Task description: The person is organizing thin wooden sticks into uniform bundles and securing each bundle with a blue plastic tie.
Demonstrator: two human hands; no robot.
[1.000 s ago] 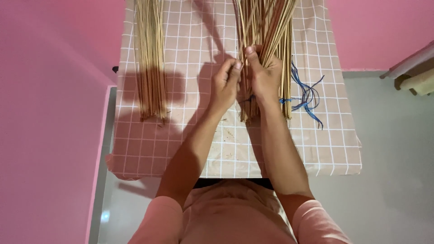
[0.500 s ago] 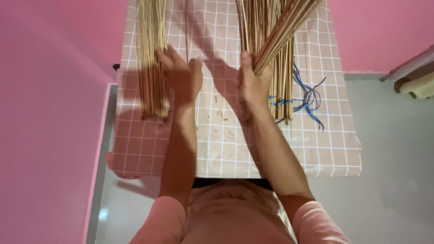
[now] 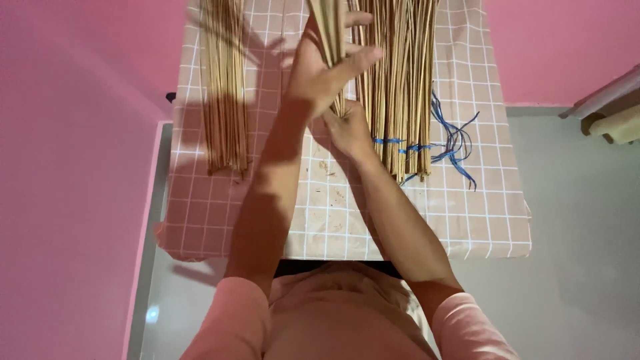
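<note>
Head view: my left hand [image 3: 320, 70] has crossed from the left stick pile [image 3: 223, 87] and now clenches the lifted stick bundle [image 3: 330, 40]; my right hand [image 3: 347, 130] grips its base. Checked counter [image 3: 347, 227], pink walls, grey floor.

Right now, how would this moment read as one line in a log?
left hand: grips small stick bunch | right hand: at bunch's lower end | big stick bundle: beside, on checked tablecloth | blue strings: right
</note>
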